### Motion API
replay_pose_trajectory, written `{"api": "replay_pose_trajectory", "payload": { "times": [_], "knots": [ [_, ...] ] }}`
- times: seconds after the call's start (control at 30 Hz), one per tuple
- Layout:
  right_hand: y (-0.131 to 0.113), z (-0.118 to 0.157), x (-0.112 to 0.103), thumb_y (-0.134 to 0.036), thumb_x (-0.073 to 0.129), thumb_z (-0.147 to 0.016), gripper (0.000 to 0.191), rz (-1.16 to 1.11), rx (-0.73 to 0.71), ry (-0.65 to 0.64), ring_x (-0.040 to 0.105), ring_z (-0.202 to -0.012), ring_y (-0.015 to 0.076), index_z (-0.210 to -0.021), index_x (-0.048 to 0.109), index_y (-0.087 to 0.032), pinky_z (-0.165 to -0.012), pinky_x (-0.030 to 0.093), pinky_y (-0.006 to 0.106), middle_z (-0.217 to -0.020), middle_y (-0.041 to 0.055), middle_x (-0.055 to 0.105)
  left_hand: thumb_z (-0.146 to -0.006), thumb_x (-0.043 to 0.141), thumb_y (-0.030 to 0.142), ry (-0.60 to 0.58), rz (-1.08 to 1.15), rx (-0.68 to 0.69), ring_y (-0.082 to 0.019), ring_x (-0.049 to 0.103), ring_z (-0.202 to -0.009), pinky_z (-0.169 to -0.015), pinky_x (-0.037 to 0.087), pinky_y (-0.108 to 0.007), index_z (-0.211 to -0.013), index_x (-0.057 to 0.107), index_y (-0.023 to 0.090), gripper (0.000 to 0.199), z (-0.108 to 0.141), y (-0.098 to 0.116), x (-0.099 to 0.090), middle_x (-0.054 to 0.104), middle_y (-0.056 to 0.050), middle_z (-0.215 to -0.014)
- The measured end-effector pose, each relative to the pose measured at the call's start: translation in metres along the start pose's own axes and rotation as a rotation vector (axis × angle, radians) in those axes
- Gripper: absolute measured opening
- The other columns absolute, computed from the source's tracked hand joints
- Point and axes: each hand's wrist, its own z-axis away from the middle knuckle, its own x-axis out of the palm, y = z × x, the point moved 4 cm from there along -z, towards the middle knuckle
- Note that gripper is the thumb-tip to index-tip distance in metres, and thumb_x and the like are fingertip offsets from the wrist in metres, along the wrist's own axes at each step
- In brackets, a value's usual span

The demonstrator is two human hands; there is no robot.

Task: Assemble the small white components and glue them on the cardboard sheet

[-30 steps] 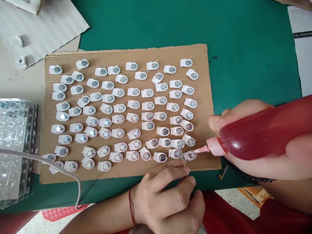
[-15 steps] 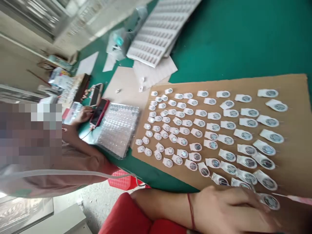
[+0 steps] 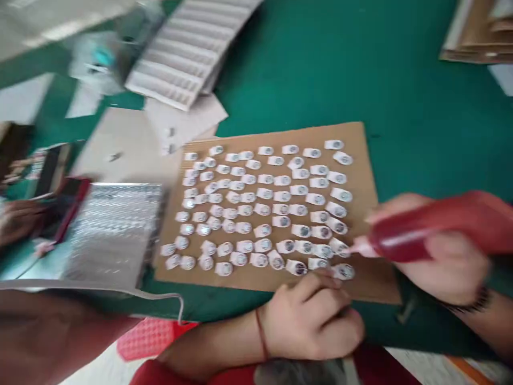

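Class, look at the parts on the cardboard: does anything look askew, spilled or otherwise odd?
One part near the lower edge of the cardboard, up and left of the left hand in the picture, looks askew: it is turned more steeply than its neighbours. No spill shows, though blur hides fine detail.

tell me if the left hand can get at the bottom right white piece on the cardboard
Probably yes: the left hand lies close beside that white piece, with nothing visibly between, and the red bottle points at another piece.
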Motion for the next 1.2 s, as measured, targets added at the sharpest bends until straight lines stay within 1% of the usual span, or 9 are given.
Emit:
{"api": "replay_pose_trajectory", "payload": {
  "times": [0.07, 0.17, 0.3, 0.4, 0.53, 0.63, 0.83, 1.1, 1.2],
  "knots": [
    [-0.001, 0.001, 0.001, -0.048, 0.056, -0.081, 0.029, -0.046, -0.010, -0.040, 0.058, -0.054, 0.0108, -0.075, 0.059, -0.020, -0.045, 0.047, 0.021, -0.064, 0.0018, 0.060, -0.076, 0.056, 0.010, 0.005, 0.013, 0.032, -0.015, 0.062, -0.078, -0.074, 0.059, -0.029, -0.072, 0.061, 0.014, 0.008, -0.005, -0.001, -0.004, 0.064, -0.001, -0.075],
    [0.001, -0.005, 0.005, -0.044, 0.063, -0.077, 0.029, 0.001, -0.010, -0.009, 0.056, -0.053, 0.0095, -0.066, 0.056, -0.018, -0.046, 0.046, 0.020, -0.061, 0.0014, 0.059, -0.073, 0.057, 0.007, -0.022, -0.005, 0.085, -0.018, 0.062, -0.076, -0.069, 0.060, -0.032, -0.072, 0.064, 0.012, 0.008, -0.012, -0.001, -0.007, 0.065, -0.003, -0.075],
    [0.001, -0.006, 0.011, -0.034, 0.068, -0.072, 0.024, 0.071, -0.038, -0.018, 0.055, -0.055, 0.0073, -0.063, 0.056, -0.016, -0.051, 0.047, 0.018, -0.062, 0.0007, 0.059, -0.069, 0.059, 0.006, -0.020, -0.008, 0.077, -0.018, 0.062, -0.071, -0.065, 0.060, -0.031, -0.068, 0.064, 0.013, 0.009, -0.016, 0.002, -0.006, 0.064, -0.002, -0.071],
    [0.002, -0.002, 0.014, -0.031, 0.066, -0.073, 0.022, 0.121, -0.066, -0.069, 0.054, -0.059, 0.0043, -0.063, 0.055, -0.014, -0.056, 0.046, 0.014, -0.065, 0.0000, 0.059, -0.067, 0.060, 0.007, -0.013, 0.007, 0.065, -0.018, 0.062, -0.070, -0.062, 0.060, -0.031, -0.067, 0.063, 0.013, 0.007, -0.016, 0.002, -0.004, 0.063, -0.002, -0.070],
    [0.003, 0.001, 0.016, -0.031, 0.065, -0.074, 0.020, 0.176, -0.086, -0.094, 0.054, -0.062, 0.0030, -0.067, 0.056, -0.014, -0.060, 0.046, 0.013, -0.068, -0.0010, 0.059, -0.066, 0.062, 0.009, -0.005, 0.035, 0.048, -0.019, 0.062, -0.073, -0.065, 0.061, -0.031, -0.068, 0.063, 0.013, 0.005, -0.012, 0.002, -0.003, 0.063, -0.003, -0.071],
    [0.003, 0.001, 0.017, -0.032, 0.066, -0.074, 0.021, 0.215, -0.099, -0.106, 0.054, -0.062, 0.0036, -0.069, 0.056, -0.015, -0.059, 0.047, 0.014, -0.069, -0.0014, 0.059, -0.066, 0.062, 0.009, 0.007, 0.051, 0.044, -0.019, 0.062, -0.075, -0.071, 0.060, -0.032, -0.068, 0.063, 0.013, 0.004, -0.011, 0.002, -0.002, 0.063, -0.002, -0.071],
    [0.001, 0.001, 0.019, -0.036, 0.060, -0.077, 0.024, 0.365, -0.161, -0.123, 0.054, -0.060, 0.0036, -0.068, 0.056, -0.015, -0.059, 0.046, 0.015, -0.066, -0.0016, 0.059, -0.066, 0.062, 0.009, 0.007, 0.061, 0.027, -0.018, 0.061, -0.075, -0.073, 0.060, -0.031, -0.069, 0.064, 0.013, 0.006, -0.012, 0.001, -0.002, 0.063, -0.002, -0.072],
    [0.002, 0.001, 0.018, -0.040, 0.059, -0.078, 0.028, 0.395, -0.171, -0.110, 0.054, -0.060, 0.0045, -0.067, 0.055, -0.014, -0.057, 0.045, 0.017, -0.066, -0.0011, 0.058, -0.068, 0.060, 0.007, 0.008, 0.071, 0.022, -0.018, 0.062, -0.074, -0.068, 0.061, -0.030, -0.067, 0.064, 0.013, 0.008, -0.014, 0.001, -0.004, 0.063, -0.002, -0.072],
    [0.003, 0.001, 0.018, -0.041, 0.058, -0.079, 0.027, 0.404, -0.176, -0.111, 0.055, -0.062, 0.0053, -0.070, 0.055, -0.015, -0.060, 0.048, 0.017, -0.067, -0.0006, 0.058, -0.068, 0.061, 0.008, -0.008, 0.075, 0.015, -0.019, 0.063, -0.074, -0.063, 0.061, -0.028, -0.068, 0.065, 0.013, 0.007, -0.015, 0.000, -0.004, 0.063, -0.002, -0.072]
  ]
}}
